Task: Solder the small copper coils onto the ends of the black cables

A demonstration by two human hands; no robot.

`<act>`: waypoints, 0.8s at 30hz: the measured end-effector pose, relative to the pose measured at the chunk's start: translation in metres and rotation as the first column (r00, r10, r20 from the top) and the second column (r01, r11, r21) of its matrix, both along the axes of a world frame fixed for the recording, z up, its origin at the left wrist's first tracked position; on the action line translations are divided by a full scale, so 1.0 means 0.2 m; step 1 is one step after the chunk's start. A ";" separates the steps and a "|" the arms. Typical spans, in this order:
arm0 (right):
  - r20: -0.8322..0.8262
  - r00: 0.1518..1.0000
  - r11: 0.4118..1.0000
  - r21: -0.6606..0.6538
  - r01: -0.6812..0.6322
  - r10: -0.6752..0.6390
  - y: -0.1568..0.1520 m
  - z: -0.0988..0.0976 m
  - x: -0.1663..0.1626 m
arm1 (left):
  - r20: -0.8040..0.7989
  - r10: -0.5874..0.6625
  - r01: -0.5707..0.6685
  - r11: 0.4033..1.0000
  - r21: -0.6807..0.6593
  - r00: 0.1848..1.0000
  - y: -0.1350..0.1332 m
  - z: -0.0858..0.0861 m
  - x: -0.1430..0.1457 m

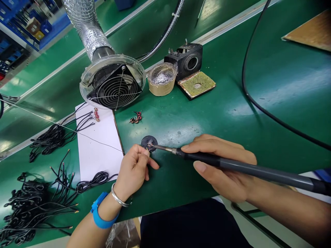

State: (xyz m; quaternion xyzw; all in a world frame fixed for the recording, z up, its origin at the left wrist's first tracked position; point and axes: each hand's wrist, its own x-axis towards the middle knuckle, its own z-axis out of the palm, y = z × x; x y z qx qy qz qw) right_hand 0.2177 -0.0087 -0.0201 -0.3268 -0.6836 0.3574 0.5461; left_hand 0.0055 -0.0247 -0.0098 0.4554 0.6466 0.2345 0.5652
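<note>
While the right hand (pixel 227 167) grips the iron (pixel 245 167) and the left hand (pixel 134 167) pinches thin wire (pixel 147 149), the disc (pixel 147 140) just beyond the left fingertips seems light, best steadied by its rim.

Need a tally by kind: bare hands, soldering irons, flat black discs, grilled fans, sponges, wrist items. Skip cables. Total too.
Hands: 2 (left hand, right hand)
Soldering iron: 1
Black disc: 1
Fan: 1
Sponge: 1
Wrist items: 2 (blue strap, silver bangle)
Total: 8
</note>
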 end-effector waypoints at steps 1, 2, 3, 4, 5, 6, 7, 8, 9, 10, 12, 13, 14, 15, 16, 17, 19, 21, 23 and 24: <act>0.000 1.000 1.000 0.002 0.014 -0.014 0.00 0.00 0.00 | 0.004 0.000 0.000 1.000 -0.004 1.000 0.00 0.00 0.00; -0.001 1.000 1.000 0.003 0.030 -0.030 0.01 0.00 0.00 | 0.009 0.000 0.000 1.000 -0.007 1.000 0.00 0.00 0.00; -0.007 0.999 0.999 0.008 0.046 -0.046 0.01 0.00 0.00 | 0.014 0.000 0.000 1.000 -0.008 1.000 0.00 0.00 0.00; -0.014 0.998 0.998 0.007 0.062 -0.061 0.02 0.01 0.00 | 0.019 0.000 0.001 1.000 -0.010 1.000 0.00 0.00 0.00; -0.019 0.998 0.998 0.004 0.065 -0.065 0.02 0.01 0.00 | 0.021 -0.002 0.002 1.000 -0.011 1.000 0.00 0.00 0.00; -0.018 0.998 0.998 0.000 0.057 -0.057 0.03 0.02 0.00 | 0.020 -0.002 0.002 1.000 -0.011 1.000 0.00 0.00 0.00; -0.012 0.999 0.999 -0.004 0.045 -0.045 0.03 0.02 0.00 | 0.019 -0.001 0.002 1.000 -0.010 1.000 0.00 0.00 0.00; 0.002 1.000 1.000 -0.010 0.028 -0.028 0.03 0.03 0.00 | 0.016 0.000 0.000 1.000 -0.009 1.000 0.00 0.00 0.00; 0.017 1.000 1.000 -0.018 0.011 -0.011 0.03 0.03 0.00 | 0.014 0.001 -0.001 1.000 -0.008 1.000 0.00 0.00 0.00; 0.032 0.999 1.000 -0.026 -0.004 0.005 0.02 0.02 0.00 | 0.012 0.000 0.000 1.000 -0.007 1.000 0.00 0.00 0.00; 0.044 0.999 0.999 -0.032 -0.022 0.023 0.02 0.02 -0.01 | 0.009 -0.004 0.004 1.000 -0.003 1.000 0.00 0.00 0.00; 0.046 0.998 0.999 -0.034 -0.031 0.032 0.01 0.01 -0.01 | 0.009 -0.008 0.008 1.000 0.000 1.000 0.00 0.00 0.00; 0.044 0.998 0.999 -0.035 -0.038 0.039 0.01 0.01 -0.01 | 0.009 -0.011 0.011 1.000 0.003 1.000 0.00 0.00 0.00; 0.042 0.998 0.999 -0.033 -0.038 0.039 0.01 0.00 -0.02 | 0.008 -0.014 0.014 1.000 0.005 1.000 0.00 0.00 0.00; 0.041 0.998 0.999 -0.031 -0.035 0.036 0.01 0.00 -0.02 | 0.006 -0.015 0.015 1.000 0.007 1.000 0.00 0.00 0.00; 0.041 0.999 0.999 -0.029 -0.033 0.034 0.01 0.00 -0.02 | 0.004 -0.015 0.015 1.000 0.007 1.000 0.00 0.00 0.00; 0.037 0.999 0.999 -0.024 -0.035 0.036 0.01 0.00 -0.02 | 0.000 -0.016 0.016 1.000 0.005 1.000 0.00 0.00 0.00; 0.033 0.999 0.999 -0.022 -0.042 0.042 0.01 0.00 -0.01 | -0.002 -0.016 0.016 1.000 0.002 1.000 0.00 0.01 0.00; 0.031 0.999 0.999 -0.023 -0.037 0.037 0.01 0.01 -0.01 | 0.001 -0.016 0.016 1.000 -0.001 1.000 0.00 0.01 0.00; 0.031 0.999 0.999 -0.024 -0.031 0.032 0.01 0.01 -0.01 | 0.003 -0.016 0.016 1.000 0.000 1.000 0.00 0.01 0.00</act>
